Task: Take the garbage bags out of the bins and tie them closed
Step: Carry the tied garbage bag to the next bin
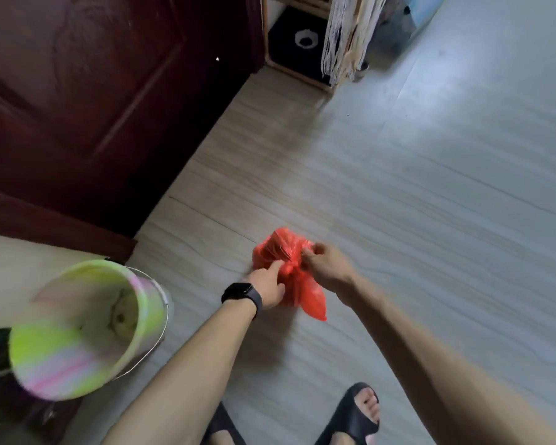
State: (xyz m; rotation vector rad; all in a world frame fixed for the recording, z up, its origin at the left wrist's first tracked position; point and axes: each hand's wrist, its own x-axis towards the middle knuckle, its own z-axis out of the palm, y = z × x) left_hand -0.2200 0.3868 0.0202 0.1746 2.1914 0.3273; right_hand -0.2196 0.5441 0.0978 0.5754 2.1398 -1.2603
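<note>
1. The pale plank floor [430, 187] fills most of my view. It serves as the workbench here: the bag rests on it, so neither hand has to carry weight.
2. The dark red door [93, 107] closes off the left side, and the work sits clear of it.
3. The pastel green-and-pink bin [87, 329] stands at lower left near the door, its wire handle hanging down. I see no liner in it, so I judge the taking-out done for this one.
4. The red garbage bag [272, 248] lies on the floor between the two hands, well apart from the bin. Its neck is bunched and a loose tail trails toward the person's feet.
5. The right hand [328, 268] pinches gathered plastic at the top of the bag, fingers curled tight, probably to keep tension on one strand.
6. The left hand [267, 287] grips the neck from the other side, fingers closed on the plastic and one finger stretched along it. The blur hides the exact hold. I judge that a knot is being drawn.
7. A black watch [242, 295] sits on the left wrist.
</note>
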